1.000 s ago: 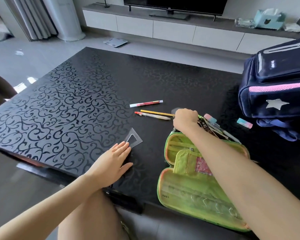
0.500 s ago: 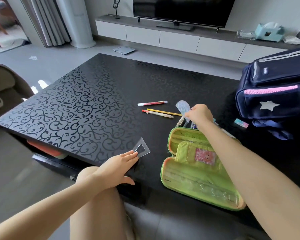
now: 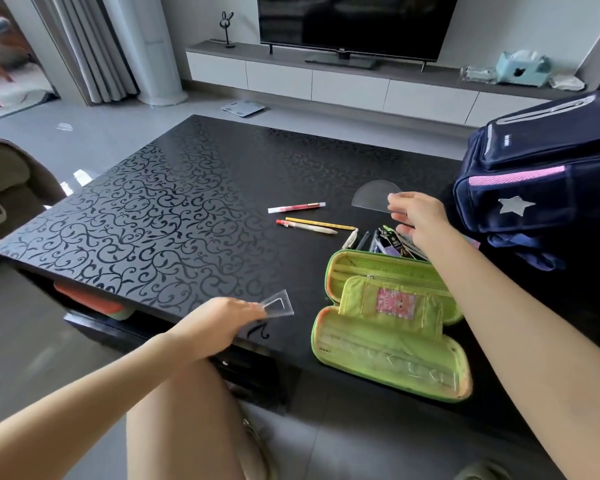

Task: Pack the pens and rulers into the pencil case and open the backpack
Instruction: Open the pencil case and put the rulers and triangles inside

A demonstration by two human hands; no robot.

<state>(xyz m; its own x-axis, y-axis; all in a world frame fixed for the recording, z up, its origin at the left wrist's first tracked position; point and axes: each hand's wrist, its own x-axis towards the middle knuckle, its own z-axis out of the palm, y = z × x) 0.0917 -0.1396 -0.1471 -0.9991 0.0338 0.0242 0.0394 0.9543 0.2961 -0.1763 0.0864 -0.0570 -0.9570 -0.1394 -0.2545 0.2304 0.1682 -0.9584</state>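
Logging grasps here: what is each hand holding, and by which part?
The right hand pinches the clear protractor at its right corner; the left hand holds the triangle ruler by its left corner.

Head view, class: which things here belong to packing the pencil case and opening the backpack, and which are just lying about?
Job in hand: pencil case, backpack, protractor, set square, three loose pens, bundle of pens behind the case.
Lying about: television, tissue box, bathroom scale, rabbit ornament.

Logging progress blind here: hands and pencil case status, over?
Left hand holds clear plastic triangle ruler; right hand pinches clear half-round protractor. Green pencil case open. Nothing blocks it.
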